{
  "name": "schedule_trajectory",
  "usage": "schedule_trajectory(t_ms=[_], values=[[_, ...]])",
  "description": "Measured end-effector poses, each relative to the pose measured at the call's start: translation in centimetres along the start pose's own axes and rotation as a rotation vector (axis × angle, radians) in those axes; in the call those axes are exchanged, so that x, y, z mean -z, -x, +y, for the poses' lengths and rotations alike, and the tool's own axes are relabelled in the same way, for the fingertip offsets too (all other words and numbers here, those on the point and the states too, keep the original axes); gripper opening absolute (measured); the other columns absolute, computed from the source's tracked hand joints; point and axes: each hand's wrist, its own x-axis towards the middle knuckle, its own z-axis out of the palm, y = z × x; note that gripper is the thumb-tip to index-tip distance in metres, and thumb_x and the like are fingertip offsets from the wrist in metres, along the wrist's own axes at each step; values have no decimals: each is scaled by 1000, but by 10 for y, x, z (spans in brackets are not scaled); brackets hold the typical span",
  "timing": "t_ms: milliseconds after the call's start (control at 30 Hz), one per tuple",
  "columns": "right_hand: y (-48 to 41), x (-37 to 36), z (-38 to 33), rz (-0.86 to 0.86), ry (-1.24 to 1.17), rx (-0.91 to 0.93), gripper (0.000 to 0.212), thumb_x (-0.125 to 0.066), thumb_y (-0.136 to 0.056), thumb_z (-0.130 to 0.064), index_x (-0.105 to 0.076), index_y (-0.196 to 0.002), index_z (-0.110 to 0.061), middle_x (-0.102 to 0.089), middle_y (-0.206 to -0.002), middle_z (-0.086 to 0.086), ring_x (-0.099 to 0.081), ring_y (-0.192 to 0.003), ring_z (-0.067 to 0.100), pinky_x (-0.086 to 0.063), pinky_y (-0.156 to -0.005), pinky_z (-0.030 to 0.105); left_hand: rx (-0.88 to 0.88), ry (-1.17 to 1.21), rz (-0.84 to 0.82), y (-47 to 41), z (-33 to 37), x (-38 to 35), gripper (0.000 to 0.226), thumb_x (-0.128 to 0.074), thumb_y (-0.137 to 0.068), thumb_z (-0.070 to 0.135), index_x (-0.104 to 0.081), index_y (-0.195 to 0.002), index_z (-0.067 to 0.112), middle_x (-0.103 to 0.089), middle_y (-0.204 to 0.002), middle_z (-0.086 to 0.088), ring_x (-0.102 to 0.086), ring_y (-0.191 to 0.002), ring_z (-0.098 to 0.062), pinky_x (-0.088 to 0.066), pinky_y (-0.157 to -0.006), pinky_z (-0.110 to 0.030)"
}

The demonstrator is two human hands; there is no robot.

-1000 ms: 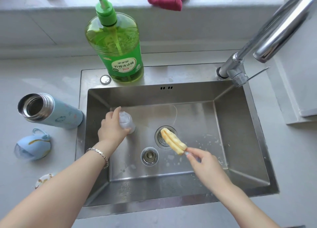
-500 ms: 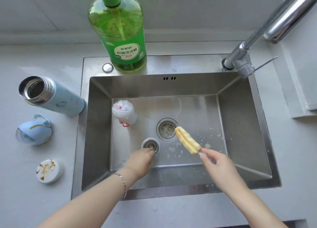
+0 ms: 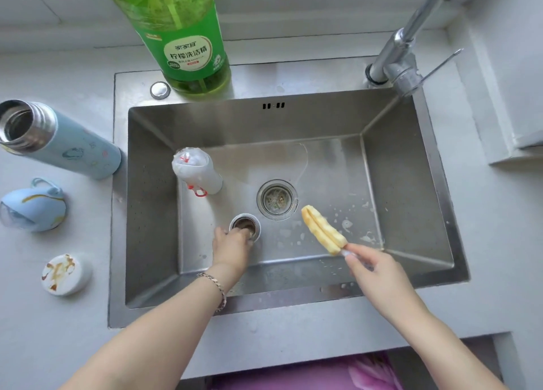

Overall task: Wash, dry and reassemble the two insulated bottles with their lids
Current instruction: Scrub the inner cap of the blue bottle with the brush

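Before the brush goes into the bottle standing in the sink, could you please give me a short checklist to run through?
1. Left hand has a grip on the bottle standing in the sink: ok, fingers curl over its rim.
2. Bottle mouth uncapped and facing up: ok.
3. Right hand holds the sponge brush by its handle: ok.
4. Sponge brush lined up over the mouth: not ok, it is off to the right and tilted.
5. Soap on the sponge: cannot tell.
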Motion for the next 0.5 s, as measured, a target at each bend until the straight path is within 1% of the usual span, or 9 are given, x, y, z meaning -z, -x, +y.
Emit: schedule_trajectory(t_ms=[100, 167, 200, 233, 267, 300, 367, 433, 500], values=[[7, 7, 2, 1, 0, 22, 25, -54, -92, -23, -67, -113, -26, -68, -95, -9, -59, -98, 9, -36, -76, 21, 187, 261, -16, 6, -2, 14, 22, -44, -95, 24, -64, -90, 17, -62, -93, -12, -42, -107, -33, -22, -74, -29], [11, 14, 4, -1, -9, 44, 25, -54, -92, -22, -66, -114, -25, -67, -95, -11, -59, -95, 8, -37, -77, 21, 235, 393, -6, 19, -1, 38, 25, -47, -95, 29, -62, -80, 16, -59, -78, -6, -49, -93, -27, -30, -80, -30], [14, 18, 4, 6, -25, 61, 25, -54, -92, -22, -66, -114, -23, -66, -94, -13, -60, -91, 5, -38, -77, 20, 242, 493, 10, 27, -1, 52, 28, -49, -95, 27, -60, -74, 13, -55, -71, -4, -47, -83, -23, -35, -77, -31], [16, 21, 4, 19, -45, 83, 23, -54, -92, -21, -66, -112, -23, -66, -90, -14, -59, -84, 0, -39, -73, 17, 244, 595, 27, 34, -3, 65, 27, -52, -94, 24, -59, -71, 12, -52, -70, -5, -45, -77, -21, -36, -70, -30], [19, 24, 1, 30, -63, 108, 21, -53, -93, -20, -66, -109, -26, -65, -82, -15, -57, -72, -7, -39, -67, 12, 244, 674, 53, 44, -4, 79, 25, -53, -93, 21, -61, -72, 10, -53, -72, -6, -45, -73, -20, -34, -64, -29], [23, 27, -2, 35, -82, 131, 20, -52, -93, -19, -64, -105, -29, -62, -72, -13, -54, -60, -7, -37, -60, 9, 247, 745, 79, 54, -3, 92, 23, -55, -92, 19, -63, -73, 10, -55, -75, -6, -46, -71, -19, -34, -63, -28], [30, 29, -13, 31, -140, 172, 22, -48, -95, -17, -62, -99, -34, -55, -62, -7, -45, -46, 0, -34, -52, 16, 243, 899, 81, 74, 2, 115, 20, -56, -92, 18, -67, -74, 15, -59, -79, -6, -50, -72, -19, -40, -68, -28], [38, 29, -29, 15, -167, 224, 25, -46, -96, -19, -62, -97, -38, -54, -60, -7, -40, -44, 2, -33, -50, 21, 219, 1068, 36, 95, 14, 135, 15, -54, -93, 14, -66, -84, 15, -63, -88, -5, -56, -81, -18, -44, -74, -27], [43, 28, -49, 8, -171, 284, 25, -45, -96, -22, -60, -95, -42, -55, -60, -7, -41, -45, 1, -35, -52, 23, 163, 1182, 21, 117, 27, 150, 13, -51, -94, 10, -65, -94, 12, -65, -95, -3, -59, -86, -16, -47, -74, -24]])
